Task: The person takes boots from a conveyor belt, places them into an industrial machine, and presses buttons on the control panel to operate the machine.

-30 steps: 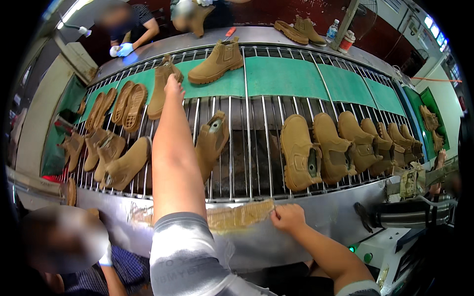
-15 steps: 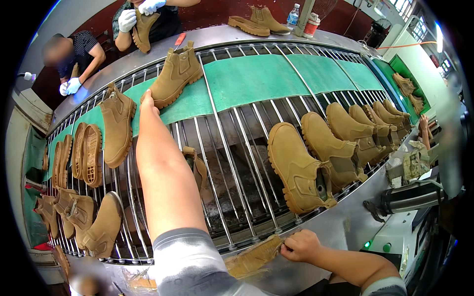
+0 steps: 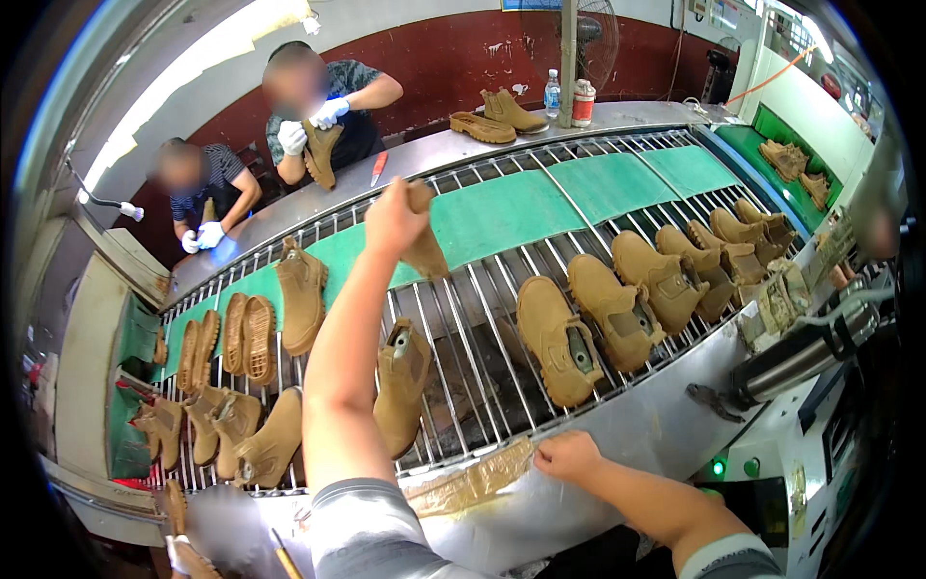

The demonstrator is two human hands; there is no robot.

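My left hand [image 3: 394, 220] reaches over the roller conveyor, closed around a tan ankle boot [image 3: 426, 253]. The boot hangs at a tilt over the green belt strip [image 3: 502, 220], partly covered by my fingers. Below it, beside my forearm, another tan boot [image 3: 401, 391] stands on the metal rods. My right hand [image 3: 567, 455] is a closed fist against the conveyor's near metal edge, touching the end of a brown tape strip [image 3: 473, 482]. A row of tan boots [image 3: 558, 338] lies on the rods to the right of my left arm.
More boots [image 3: 270, 439] and upturned soles [image 3: 258, 338] lie on the left rods. Two people in white gloves work across the conveyor, one with a boot [image 3: 321, 152]. A red-handled tool [image 3: 379, 169], bottle [image 3: 552, 94] and metal flask [image 3: 796, 376] are around it.
The view has tilted up and shifted. My left hand has turned the boot from side-on to a narrow, tilted view. The boot beside my forearm shows more fully. My right fist stays by the edge.
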